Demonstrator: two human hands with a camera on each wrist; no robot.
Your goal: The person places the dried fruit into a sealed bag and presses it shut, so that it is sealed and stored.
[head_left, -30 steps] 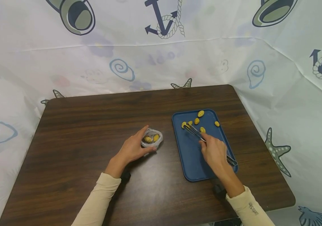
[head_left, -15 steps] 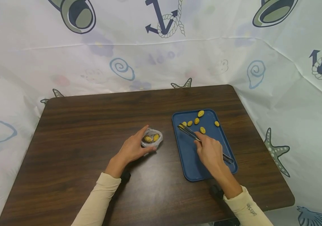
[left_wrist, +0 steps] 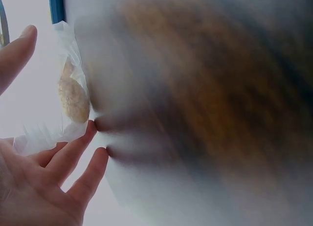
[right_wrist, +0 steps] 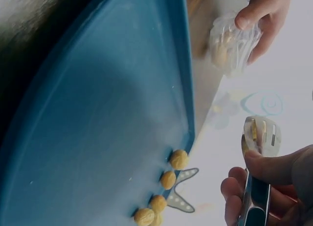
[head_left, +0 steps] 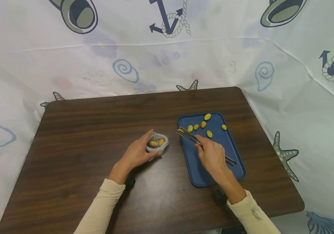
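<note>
Two hands at one counter, bag and tongs in use.

I follow the scene on remote feeds: the left hand curves thumb and fingers round a small clear bag, which rests on the counter to the left of a blue tray and contains two yellow pieces; the right hand grips metal tongs, a seventh tray-side piece showing through their slotted heads in my right wrist view. In my head view, I place those heads at the tray's left rim, between tray and bag, well short of the latter. Six loose yellow nuggets lie on the tray, spread over its far part, one of them near the right rim.
</note>
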